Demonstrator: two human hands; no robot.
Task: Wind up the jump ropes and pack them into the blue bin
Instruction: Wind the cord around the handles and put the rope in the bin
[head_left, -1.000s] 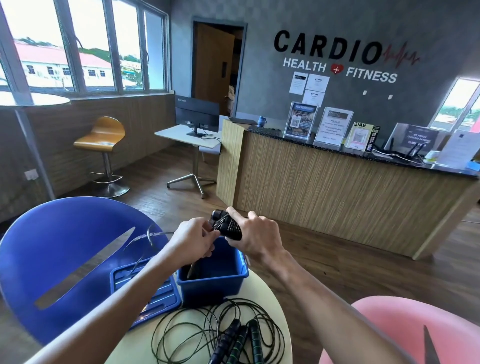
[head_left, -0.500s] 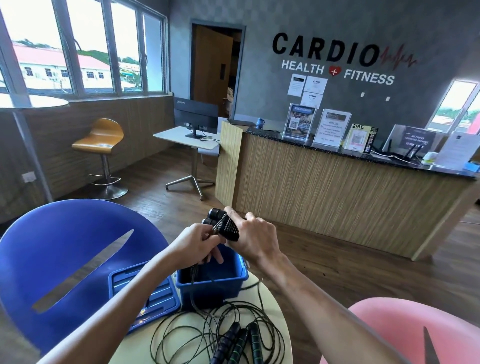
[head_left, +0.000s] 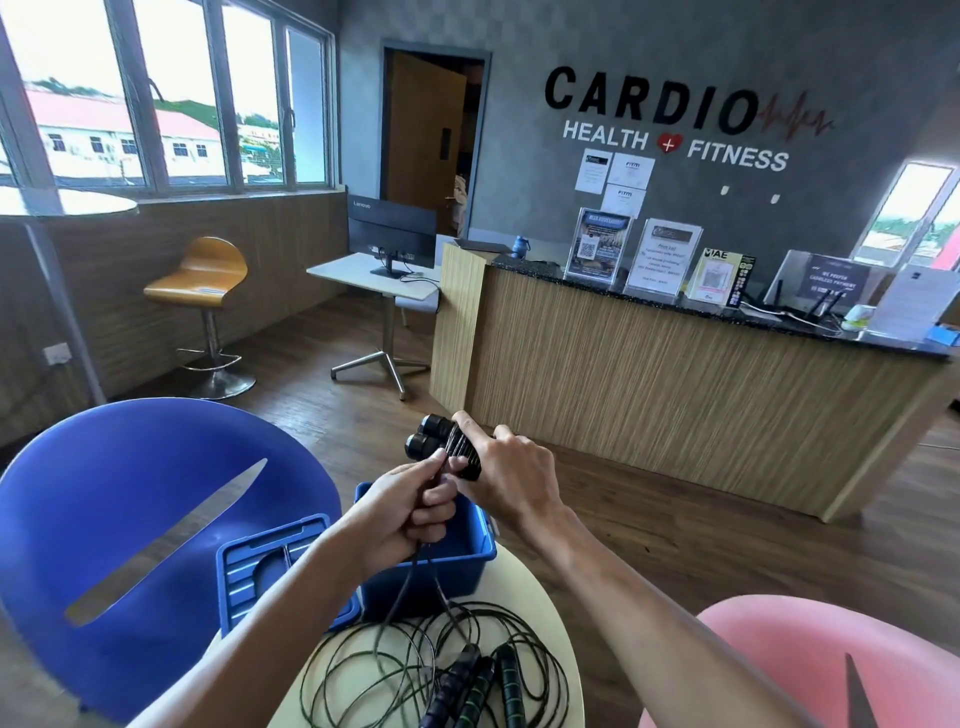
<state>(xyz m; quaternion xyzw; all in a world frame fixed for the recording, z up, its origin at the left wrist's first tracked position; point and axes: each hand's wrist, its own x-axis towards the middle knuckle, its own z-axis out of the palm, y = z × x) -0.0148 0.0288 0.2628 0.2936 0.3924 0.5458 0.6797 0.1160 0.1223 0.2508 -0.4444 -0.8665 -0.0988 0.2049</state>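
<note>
My right hand (head_left: 506, 475) grips two black jump rope handles (head_left: 434, 441) held side by side, with cord wound around them. My left hand (head_left: 410, 512) pinches that cord just below the handles, above the blue bin (head_left: 475, 551). The cord runs down from my left fist to the table. A loose tangle of black rope (head_left: 431, 660) with several more handles (head_left: 478, 686) lies on the round table near me. The bin's inside is mostly hidden by my hands.
The bin's blue lid (head_left: 260, 566) lies left of the bin. The pale round table (head_left: 540, 613) is small. A blue chair (head_left: 130, 530) stands to the left and a pink chair (head_left: 810, 665) to the right. A wooden reception counter (head_left: 675, 395) is beyond.
My left hand has dropped from beside the handles to below them, pulling the cord downward. The handles have tilted up slightly in my right hand.
</note>
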